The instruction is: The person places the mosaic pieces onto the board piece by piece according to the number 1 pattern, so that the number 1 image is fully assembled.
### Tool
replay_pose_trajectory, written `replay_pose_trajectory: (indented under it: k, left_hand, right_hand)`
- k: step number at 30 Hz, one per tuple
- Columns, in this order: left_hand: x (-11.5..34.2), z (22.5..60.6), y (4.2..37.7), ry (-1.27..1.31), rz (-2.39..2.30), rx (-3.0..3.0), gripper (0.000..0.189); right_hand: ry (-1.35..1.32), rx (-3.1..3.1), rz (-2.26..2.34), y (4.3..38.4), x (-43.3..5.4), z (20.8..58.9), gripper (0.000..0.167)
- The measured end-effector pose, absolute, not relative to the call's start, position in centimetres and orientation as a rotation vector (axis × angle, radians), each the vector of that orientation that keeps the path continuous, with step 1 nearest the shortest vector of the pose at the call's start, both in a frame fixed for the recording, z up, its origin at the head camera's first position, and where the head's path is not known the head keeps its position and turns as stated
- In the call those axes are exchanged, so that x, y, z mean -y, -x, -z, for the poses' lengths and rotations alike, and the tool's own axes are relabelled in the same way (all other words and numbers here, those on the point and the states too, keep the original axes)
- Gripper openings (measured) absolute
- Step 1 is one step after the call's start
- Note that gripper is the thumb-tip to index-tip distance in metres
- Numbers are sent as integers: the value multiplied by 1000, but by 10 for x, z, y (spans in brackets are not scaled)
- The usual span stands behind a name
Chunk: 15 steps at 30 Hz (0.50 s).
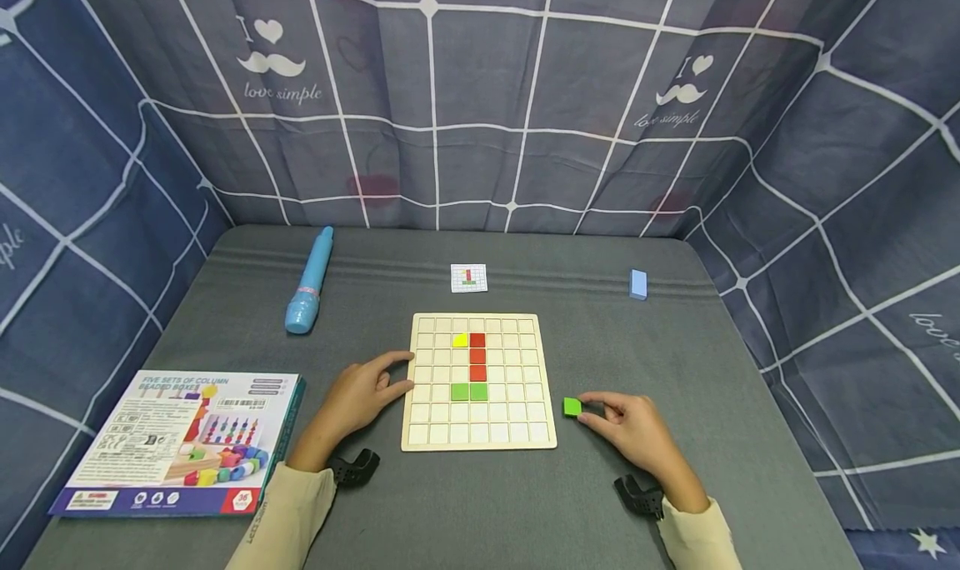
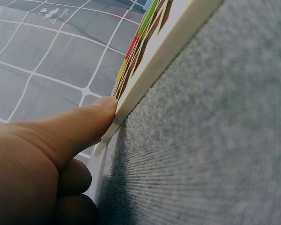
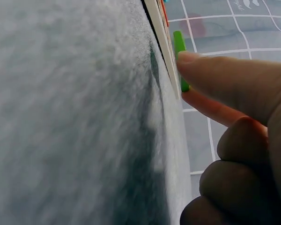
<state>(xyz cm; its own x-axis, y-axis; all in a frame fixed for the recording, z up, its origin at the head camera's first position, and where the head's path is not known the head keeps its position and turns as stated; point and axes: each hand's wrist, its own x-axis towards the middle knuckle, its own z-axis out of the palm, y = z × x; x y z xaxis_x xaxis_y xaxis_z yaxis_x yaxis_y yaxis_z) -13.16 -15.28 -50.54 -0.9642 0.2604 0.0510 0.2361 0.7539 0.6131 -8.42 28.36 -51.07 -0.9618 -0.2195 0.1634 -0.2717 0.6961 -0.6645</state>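
My right hand [image 1: 628, 424] pinches a flat green square tile [image 1: 572, 407] between thumb and index finger, just right of the wooden grid board [image 1: 517, 435]. The right wrist view shows that tile [image 3: 179, 43] on edge at the fingertips, above the cloth. Two extended digits of my left hand [image 1: 358, 397] touch the board's left edge, spread apart; its other fingers are curled under. On the board, three red tiles [image 1: 477, 356] form a column, with a yellow piece [image 1: 460, 341] left of the top one. Two green tiles [image 1: 468, 392] lie side by side below the column.
Behind the board lies a small pattern card [image 1: 468, 278]. A light blue block [image 1: 638, 284] is at back right, and a blue microphone-shaped object [image 1: 309, 282] at back left. A boxed toy set [image 1: 180, 437] lies front left on the grey table [image 1: 465, 507]. Checked curtains surround it.
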Motion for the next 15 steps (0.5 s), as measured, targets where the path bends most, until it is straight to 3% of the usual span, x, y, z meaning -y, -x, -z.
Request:
replay_pose_trajectory:
  k: [15]
  left_hand:
    - [153,506,131,-404,-1002,-2903,48]
  right_hand:
    - [-523,2786,-1181,92,-257,505,24]
